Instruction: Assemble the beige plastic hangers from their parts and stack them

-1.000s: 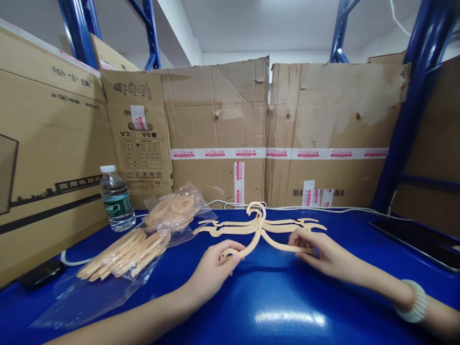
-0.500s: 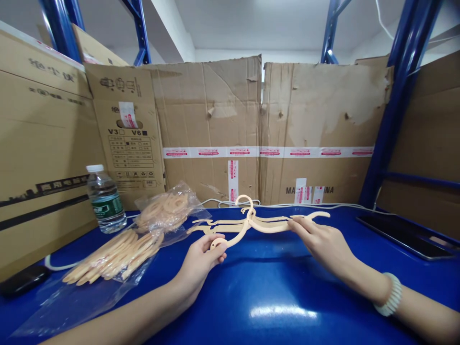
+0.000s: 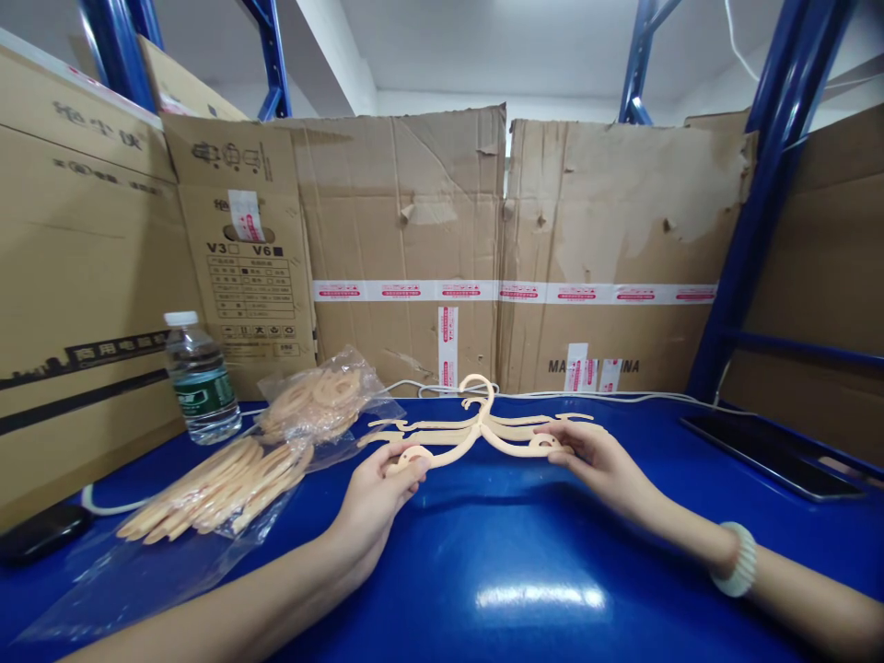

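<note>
A cream-coloured hanger (image 3: pixel 450 454) is held up at both ends, its hook pointing upward. My left hand (image 3: pixel 387 483) pinches the rounded left end. At the opposite end, my right hand (image 3: pixel 594 460) has thumb and fingers closed on the other rounded tip. Behind it more cream hangers (image 3: pixel 432 436) lie on the blue table (image 3: pixel 539 543). To the left, a clear plastic bag (image 3: pixel 283 474) carries several slim cream pieces, with a second bag of rounded cream pieces (image 3: pixel 324 401) behind it.
A water bottle (image 3: pixel 202 382) stands at the back left, and a black object (image 3: pixel 45 534) lies at the left edge. On the right is a dark phone-like slab (image 3: pixel 766 456). Cardboard sheets (image 3: pixel 407 239) wall the back, with a white cable (image 3: pixel 622 396) along their foot.
My right hand has moved left and slightly inward, and now grips the hanger's right tip, whose rounded end has come into view. My left hand has shifted slightly left with the hanger.
</note>
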Motion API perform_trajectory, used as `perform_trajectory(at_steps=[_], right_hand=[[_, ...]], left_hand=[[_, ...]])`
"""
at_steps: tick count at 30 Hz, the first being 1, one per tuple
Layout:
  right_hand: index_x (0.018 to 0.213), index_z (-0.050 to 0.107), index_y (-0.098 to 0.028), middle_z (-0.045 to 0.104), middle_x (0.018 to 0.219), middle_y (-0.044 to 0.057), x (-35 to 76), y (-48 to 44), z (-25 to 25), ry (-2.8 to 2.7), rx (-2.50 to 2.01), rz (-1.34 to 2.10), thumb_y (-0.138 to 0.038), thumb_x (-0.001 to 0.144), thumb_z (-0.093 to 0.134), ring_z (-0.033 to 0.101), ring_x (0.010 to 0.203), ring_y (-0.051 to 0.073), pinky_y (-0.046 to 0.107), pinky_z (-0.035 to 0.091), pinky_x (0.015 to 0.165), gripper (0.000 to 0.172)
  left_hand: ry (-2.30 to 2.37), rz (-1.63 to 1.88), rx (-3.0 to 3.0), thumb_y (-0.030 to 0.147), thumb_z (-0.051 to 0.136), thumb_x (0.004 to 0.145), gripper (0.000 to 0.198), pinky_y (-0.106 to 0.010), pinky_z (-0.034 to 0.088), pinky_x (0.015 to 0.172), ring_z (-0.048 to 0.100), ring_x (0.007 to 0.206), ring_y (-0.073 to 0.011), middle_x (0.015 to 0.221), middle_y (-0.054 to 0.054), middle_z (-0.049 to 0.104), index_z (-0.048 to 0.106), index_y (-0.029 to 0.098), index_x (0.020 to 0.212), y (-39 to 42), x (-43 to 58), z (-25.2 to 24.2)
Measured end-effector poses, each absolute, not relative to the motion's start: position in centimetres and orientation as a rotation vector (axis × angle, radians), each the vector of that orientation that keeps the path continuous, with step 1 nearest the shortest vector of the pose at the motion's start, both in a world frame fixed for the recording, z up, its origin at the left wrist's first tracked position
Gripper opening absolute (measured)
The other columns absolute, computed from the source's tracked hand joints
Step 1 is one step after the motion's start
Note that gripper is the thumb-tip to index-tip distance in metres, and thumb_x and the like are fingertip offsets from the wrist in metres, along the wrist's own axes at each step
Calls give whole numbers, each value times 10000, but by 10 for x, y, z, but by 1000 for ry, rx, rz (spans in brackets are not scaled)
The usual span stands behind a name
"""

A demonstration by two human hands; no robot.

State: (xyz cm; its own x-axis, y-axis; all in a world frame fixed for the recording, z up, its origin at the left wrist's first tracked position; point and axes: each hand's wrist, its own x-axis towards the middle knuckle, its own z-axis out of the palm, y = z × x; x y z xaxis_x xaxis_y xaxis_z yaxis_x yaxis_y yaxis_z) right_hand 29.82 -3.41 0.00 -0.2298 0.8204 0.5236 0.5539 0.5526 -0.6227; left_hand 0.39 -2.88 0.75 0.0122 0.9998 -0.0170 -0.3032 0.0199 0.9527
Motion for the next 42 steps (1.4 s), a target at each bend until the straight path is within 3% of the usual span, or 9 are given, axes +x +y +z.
perform_trajectory(at_steps=[4, 9, 12, 19, 25, 29, 32, 36, 42], right_hand=[[984, 655, -157, 658, 999, 97, 296, -34, 5, -1867, -1051, 683, -416, 848, 597, 609, 903, 225, 430, 472, 898, 299], [1142, 488, -197, 616, 835, 11, 272, -48, 2, -1598, -948, 1089, -414, 776, 712, 573, 640, 121, 290, 502, 624, 481], [1081, 411, -228, 612, 797, -14, 257, -55, -2, -1416, -840, 1242, -366, 735, 768, 579, 610, 107, 255, 488, 588, 516], [974, 546, -174, 610, 1000, 56, 246, -76, 6, -1857, -676, 1336, -333, 875, 632, 594, 829, 129, 295, 496, 775, 206], [1290, 525, -236, 594, 1223, 91, 251, -80, 9, -1981, -782, 1321, -355, 895, 593, 592, 1039, 201, 357, 492, 876, 418], [1338, 494, -260, 506, 1363, 88, 253, -80, 10, -2001, -791, 1284, -347, 889, 599, 508, 1209, 234, 405, 435, 989, 469], [1362, 469, -268, 486, 1386, 89, 252, -82, 12, -2021, -766, 1297, -343, 895, 594, 506, 1214, 237, 412, 427, 998, 489], [1409, 403, -267, 451, 1412, 90, 251, -82, 11, -2039, -729, 1333, -352, 896, 592, 484, 1232, 245, 417, 418, 1006, 554], [1417, 366, -279, 476, 1369, 90, 255, -78, 7, -1997, -766, 1309, -364, 884, 609, 591, 1048, 216, 393, 488, 907, 591]], left_hand=[[1018, 1355, 956, 220, 864, 544, 515, -215, 504, 682, 636, 834, -151, 909, -65, 708, 604, 152, 984, -31, 2, 17], [964, 1327, 1173, 314, 844, 581, 471, -263, 540, 737, 669, 878, -205, 922, -91, 721, 625, 137, 958, -35, 7, 14], [941, 1286, 1312, 353, 816, 612, 428, -270, 551, 706, 676, 833, -211, 902, -96, 723, 660, 127, 939, -40, 13, 10], [926, 1265, 1425, 351, 804, 615, 352, -286, 564, 666, 684, 773, -219, 827, -75, 711, 654, 141, 854, -46, 20, 9], [900, 1339, 1391, 331, 804, 615, 345, -288, 564, 658, 673, 742, -197, 784, -22, 663, 586, 169, 827, -41, 16, 3], [822, 1302, 1523, 266, 754, 676, 197, -309, 541, 833, 669, 877, -208, 878, -45, 681, 614, 166, 772, -48, 16, 8], [753, 1188, 1616, 239, 712, 725, 129, -314, 525, 893, 636, 1017, -233, 1035, -78, 673, 667, 165, 821, -54, 18, 11], [764, 1048, 1648, 236, 717, 726, 214, -301, 561, 800, 634, 1027, -249, 1177, -87, 615, 704, 193, 935, -56, 19, 6], [791, 1081, 1626, 234, 702, 747, 247, -328, 537, 857, 657, 946, -224, 1092, -86, 661, 687, 175, 986, -47, 17, 1]])
